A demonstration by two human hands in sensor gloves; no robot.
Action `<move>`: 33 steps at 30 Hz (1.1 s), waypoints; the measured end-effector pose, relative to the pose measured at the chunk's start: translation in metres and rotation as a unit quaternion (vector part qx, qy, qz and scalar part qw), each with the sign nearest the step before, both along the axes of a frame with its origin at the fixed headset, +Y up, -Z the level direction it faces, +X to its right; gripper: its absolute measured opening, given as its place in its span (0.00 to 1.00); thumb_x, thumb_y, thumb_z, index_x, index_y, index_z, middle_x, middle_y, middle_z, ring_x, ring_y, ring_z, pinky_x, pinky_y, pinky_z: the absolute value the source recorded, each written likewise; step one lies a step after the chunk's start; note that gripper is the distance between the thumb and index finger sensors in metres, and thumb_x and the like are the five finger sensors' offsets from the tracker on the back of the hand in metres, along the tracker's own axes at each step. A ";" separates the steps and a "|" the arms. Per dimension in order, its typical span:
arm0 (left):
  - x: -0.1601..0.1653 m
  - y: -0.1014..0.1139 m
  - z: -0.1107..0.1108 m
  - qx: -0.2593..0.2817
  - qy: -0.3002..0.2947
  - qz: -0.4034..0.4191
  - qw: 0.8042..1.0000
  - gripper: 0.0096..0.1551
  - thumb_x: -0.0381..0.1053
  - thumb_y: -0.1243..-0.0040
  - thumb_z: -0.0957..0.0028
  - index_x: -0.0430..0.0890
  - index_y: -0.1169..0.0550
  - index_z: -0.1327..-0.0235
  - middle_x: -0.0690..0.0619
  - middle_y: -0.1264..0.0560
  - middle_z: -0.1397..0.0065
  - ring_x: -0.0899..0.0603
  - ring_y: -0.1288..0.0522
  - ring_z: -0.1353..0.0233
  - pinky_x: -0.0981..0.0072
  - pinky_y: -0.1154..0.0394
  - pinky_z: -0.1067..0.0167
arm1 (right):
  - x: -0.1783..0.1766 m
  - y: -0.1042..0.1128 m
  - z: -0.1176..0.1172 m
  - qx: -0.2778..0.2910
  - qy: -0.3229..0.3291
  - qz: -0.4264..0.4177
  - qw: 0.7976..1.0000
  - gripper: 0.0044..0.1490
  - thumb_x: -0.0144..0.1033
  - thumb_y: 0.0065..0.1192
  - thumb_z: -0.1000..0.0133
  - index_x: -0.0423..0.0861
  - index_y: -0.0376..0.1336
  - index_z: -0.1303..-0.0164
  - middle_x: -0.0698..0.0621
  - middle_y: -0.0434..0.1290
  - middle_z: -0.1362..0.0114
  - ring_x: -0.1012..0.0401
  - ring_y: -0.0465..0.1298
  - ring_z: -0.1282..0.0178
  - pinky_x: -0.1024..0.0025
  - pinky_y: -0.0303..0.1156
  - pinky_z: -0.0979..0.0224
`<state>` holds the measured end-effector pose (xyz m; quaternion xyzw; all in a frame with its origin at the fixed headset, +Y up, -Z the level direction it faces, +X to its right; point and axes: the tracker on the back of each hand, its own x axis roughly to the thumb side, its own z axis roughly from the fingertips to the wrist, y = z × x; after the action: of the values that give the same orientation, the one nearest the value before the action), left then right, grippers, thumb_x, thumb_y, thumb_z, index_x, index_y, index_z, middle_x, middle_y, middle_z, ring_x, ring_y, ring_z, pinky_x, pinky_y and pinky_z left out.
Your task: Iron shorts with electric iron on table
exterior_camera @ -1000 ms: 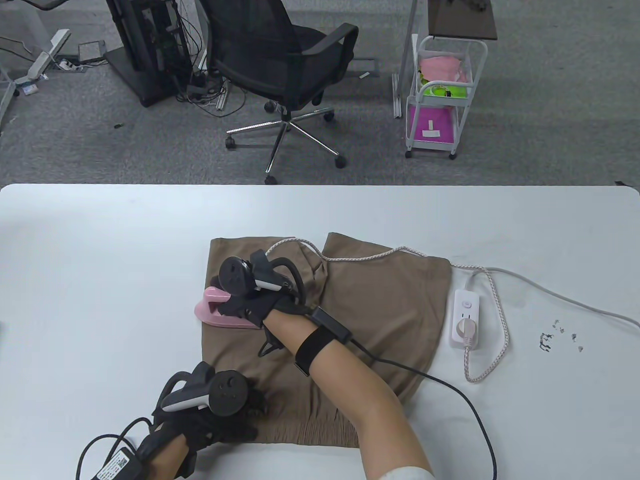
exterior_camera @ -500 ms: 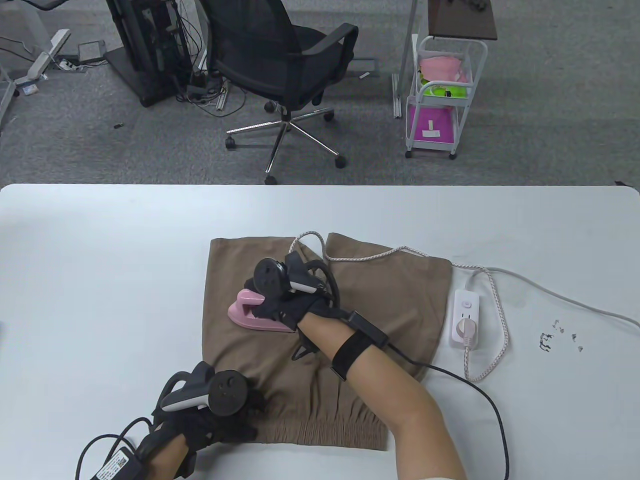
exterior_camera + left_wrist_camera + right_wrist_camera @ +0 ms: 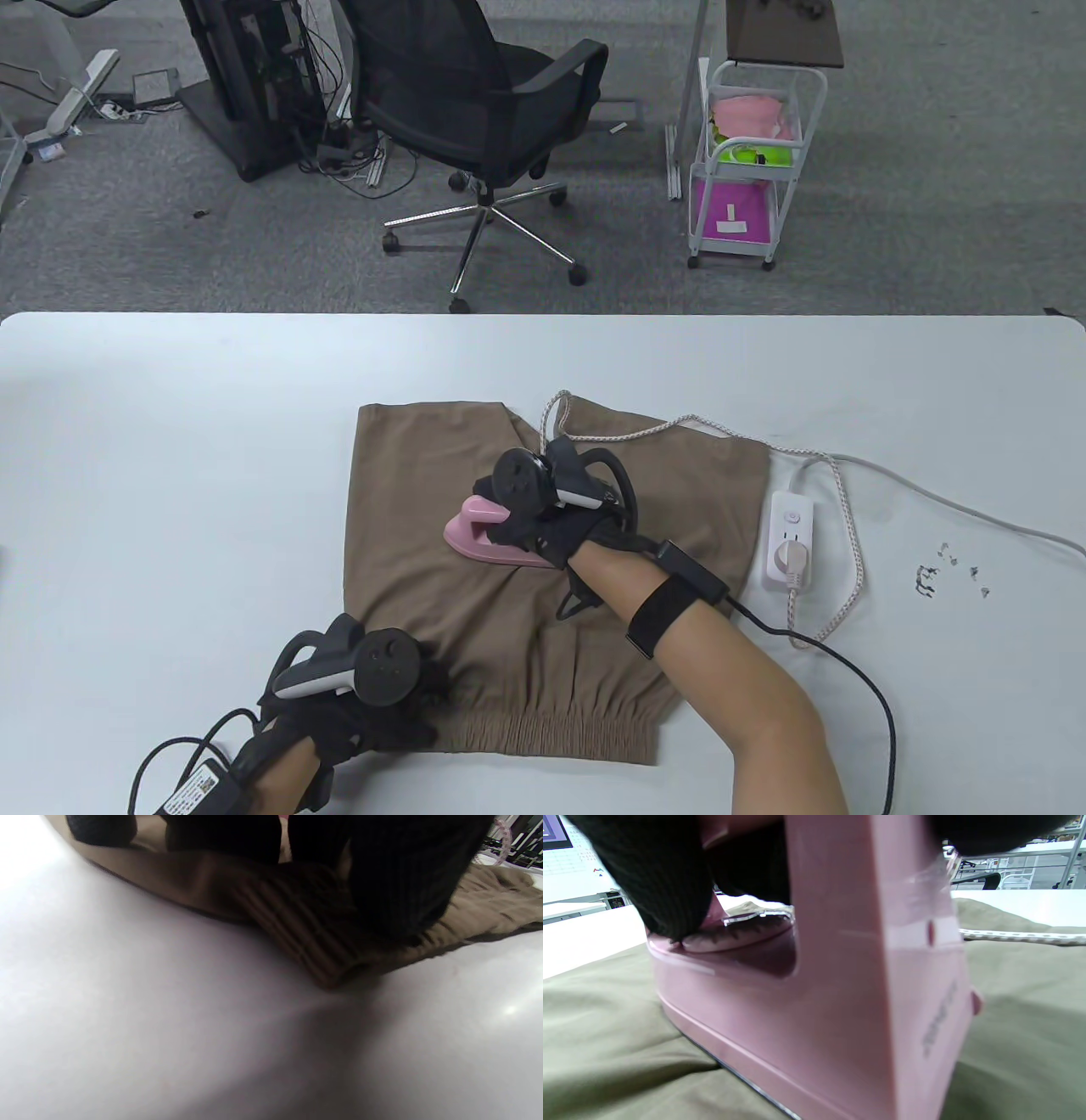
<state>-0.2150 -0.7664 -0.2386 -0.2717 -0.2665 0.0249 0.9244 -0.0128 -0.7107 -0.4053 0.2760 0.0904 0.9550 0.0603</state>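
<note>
Brown shorts (image 3: 407,501) lie flat on the white table (image 3: 170,424), waistband toward me. My right hand (image 3: 543,518) grips the handle of a pink electric iron (image 3: 475,535) whose soleplate rests on the middle of the shorts; the right wrist view shows the iron (image 3: 840,993) close up on the fabric (image 3: 606,1035). My left hand (image 3: 373,713) presses down on the waistband's left corner, and the left wrist view shows its fingers (image 3: 398,878) on the ribbed waistband (image 3: 297,933).
The iron's braided cord (image 3: 645,433) runs across the shorts to a white power strip (image 3: 791,539) at their right edge. A black glove cable (image 3: 840,671) trails on the table. Small dark bits (image 3: 950,577) lie at right. An office chair (image 3: 484,110) stands beyond the table.
My right hand has slid the iron to the right, from the shorts' left leg toward the middle. The cord loop shifted right with it. My left hand has stayed put.
</note>
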 end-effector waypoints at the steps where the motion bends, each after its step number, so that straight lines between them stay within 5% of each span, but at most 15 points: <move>1: 0.000 0.000 0.000 0.000 0.000 0.000 1.000 0.42 0.68 0.32 0.54 0.64 0.36 0.26 0.55 0.40 0.20 0.44 0.37 0.26 0.30 0.43 0.24 | -0.002 -0.001 0.000 -0.001 0.000 -0.006 1.000 0.37 0.58 0.77 0.45 0.65 0.64 0.26 0.61 0.76 0.44 0.63 0.81 0.56 0.52 0.78 0.59; 21: 0.000 0.000 0.001 0.000 0.002 0.000 1.000 0.42 0.68 0.32 0.53 0.64 0.36 0.26 0.56 0.41 0.20 0.44 0.37 0.26 0.31 0.43 0.24 | -0.112 -0.008 0.011 -0.011 0.064 -0.050 0.997 0.37 0.58 0.76 0.44 0.65 0.63 0.25 0.61 0.76 0.43 0.63 0.81 0.56 0.53 0.78 0.59; 33: 0.000 0.000 0.001 -0.001 0.002 0.001 1.000 0.42 0.68 0.32 0.54 0.64 0.36 0.26 0.56 0.41 0.20 0.44 0.37 0.26 0.31 0.43 0.24 | -0.100 -0.005 0.018 -0.018 0.054 -0.019 0.998 0.36 0.58 0.76 0.44 0.65 0.64 0.26 0.61 0.77 0.45 0.64 0.81 0.59 0.54 0.78 0.62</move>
<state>-0.2149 -0.7660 -0.2379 -0.2722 -0.2649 0.0261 0.9247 -0.1132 -0.7156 -0.3873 0.3280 0.1050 0.9356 0.0783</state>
